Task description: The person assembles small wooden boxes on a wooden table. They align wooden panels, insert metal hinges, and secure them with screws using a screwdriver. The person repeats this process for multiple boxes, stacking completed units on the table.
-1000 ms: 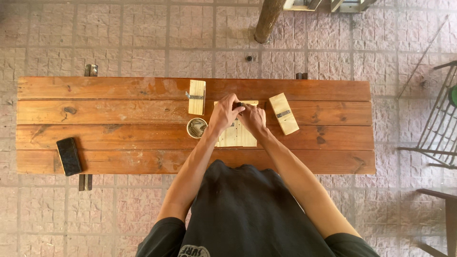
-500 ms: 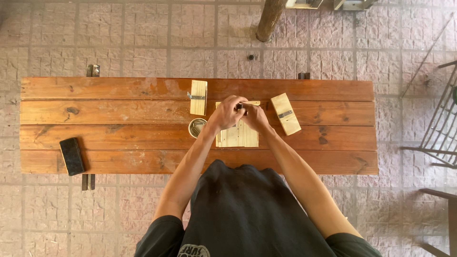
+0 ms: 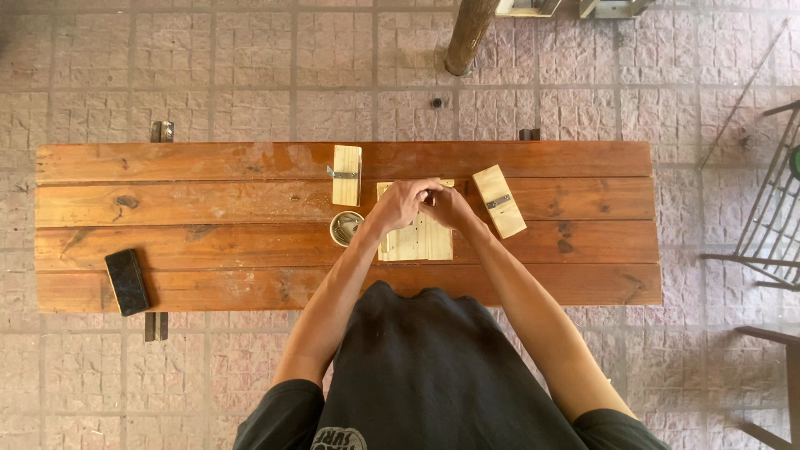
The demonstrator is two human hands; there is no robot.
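Paved with square reddish-grey stone tiles, the floor (image 3: pixel 250 67) surrounds a long worktop of four reddish-brown wooden planks (image 3: pixel 208 225), seen from directly above. Near the middle of the worktop lies a pale, square panel of narrow wooden slats (image 3: pixel 417 242). Both hands meet over its far edge. The left hand (image 3: pixel 402 202) is curled, its fingers drawn together at a point where it touches the right hand (image 3: pixel 448 207), which is likewise curled with fingers bunched. What, if anything, is pinched between them is too small to tell, so the state of either grip cannot be told with certainty. Just left of the panel, beside the left wrist, stands a small round tin of metal fasteners (image 3: pixel 345 227). Beyond the tin lies a pale, upright-lying rectangular wooden block with a small metal fitting across it (image 3: pixel 347 175). To the right of the hands lies a second pale wooden block with a metal fitting, turned at an angle (image 3: pixel 499 201). Well apart, near the left end of the worktop, rests a black rectangular block (image 3: pixel 127 282). A round wooden post (image 3: pixel 467 37) rises from the floor beyond the worktop. Dark metal chair frames (image 3: pixel 771 225) stand at the right edge.
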